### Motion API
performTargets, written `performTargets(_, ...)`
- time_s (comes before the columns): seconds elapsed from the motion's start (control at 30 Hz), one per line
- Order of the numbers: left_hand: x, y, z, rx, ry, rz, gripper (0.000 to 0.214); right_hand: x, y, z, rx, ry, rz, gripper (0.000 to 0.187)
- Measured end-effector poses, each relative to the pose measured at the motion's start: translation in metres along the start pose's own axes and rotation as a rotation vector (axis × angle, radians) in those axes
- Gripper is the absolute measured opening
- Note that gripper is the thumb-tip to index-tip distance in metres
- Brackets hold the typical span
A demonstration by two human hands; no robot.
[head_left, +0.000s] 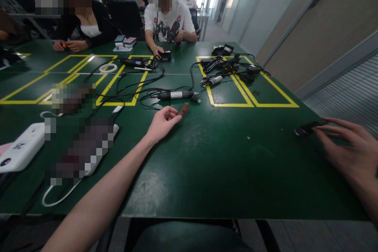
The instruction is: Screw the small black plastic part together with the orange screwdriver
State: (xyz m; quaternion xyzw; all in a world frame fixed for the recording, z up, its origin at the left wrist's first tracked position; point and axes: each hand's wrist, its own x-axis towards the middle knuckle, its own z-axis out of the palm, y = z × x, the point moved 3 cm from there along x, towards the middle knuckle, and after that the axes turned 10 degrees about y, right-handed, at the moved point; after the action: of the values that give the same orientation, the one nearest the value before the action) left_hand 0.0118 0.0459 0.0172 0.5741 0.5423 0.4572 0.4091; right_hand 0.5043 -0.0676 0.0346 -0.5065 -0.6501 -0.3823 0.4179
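Observation:
My left hand [163, 123] is closed on a small orange-and-grey piece [183, 109], pinched between thumb and fingers over the middle of the table; its exact kind is unclear. Just beyond it lies a pen-shaped electric screwdriver [177, 95] with a silver band and a black cable. At the table's right side, my right hand [350, 145] grips a small black object [307, 129] with a rounded end, partly covered by the fingers. I cannot make out what kind of thing it is.
Yellow tape rectangles mark the green table [212, 173]. Cables and a grey-and-black tool [214, 82] lie at the back right. Left are a white power bank [25, 147] and a roll of white tape [108, 68]. Across sits a person holding a power drill [173, 31].

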Motion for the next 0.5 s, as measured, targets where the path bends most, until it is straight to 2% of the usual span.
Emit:
performTargets(0.17,0.0009,-0.0012,-0.0002,-0.003,-0.002,0.01,0.026,-0.0029,0.004,0.0021,0.013,-0.013,0.052,0.028)
performTargets(0.33,0.0015,-0.0028,0.0006,0.001,-0.006,0.012,0.025,-0.0065,0.0051,0.0037,0.021,0.012,-0.029,0.027)
performTargets(0.5,0.0012,-0.0032,0.001,-0.009,-0.007,0.016,0.027,-0.0036,-0.0016,0.0024,0.049,-0.021,-0.098,0.024)
